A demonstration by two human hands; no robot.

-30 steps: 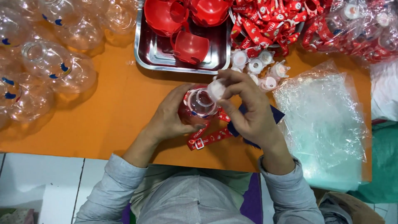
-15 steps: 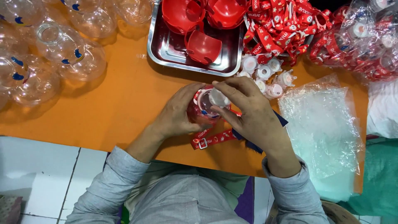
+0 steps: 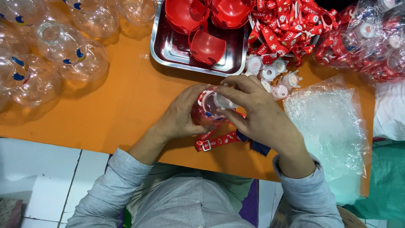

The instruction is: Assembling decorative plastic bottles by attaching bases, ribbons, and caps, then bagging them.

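My left hand (image 3: 180, 114) wraps around a clear round bottle (image 3: 209, 106) with a red collar, held over the orange table (image 3: 118, 105). My right hand (image 3: 257, 114) pinches a small white cap (image 3: 221, 101) at the bottle's mouth. A red strap (image 3: 216, 141) with a buckle trails from the bottle onto the table beneath my hands. Part of the bottle is hidden by my fingers.
A steel tray (image 3: 177, 50) with red plastic lids (image 3: 205, 44) sits behind my hands. Loose white caps (image 3: 270, 74), a pile of red straps (image 3: 287, 29) and bagged bottles (image 3: 371, 38) lie at the back right. Clear bottles (image 3: 59, 46) crowd the left; clear plastic bags (image 3: 329, 122) lie at the right.
Both hands and the bottle have stayed together at the table's middle. My right fingers have shifted over the cap, covering more of the bottle's mouth.
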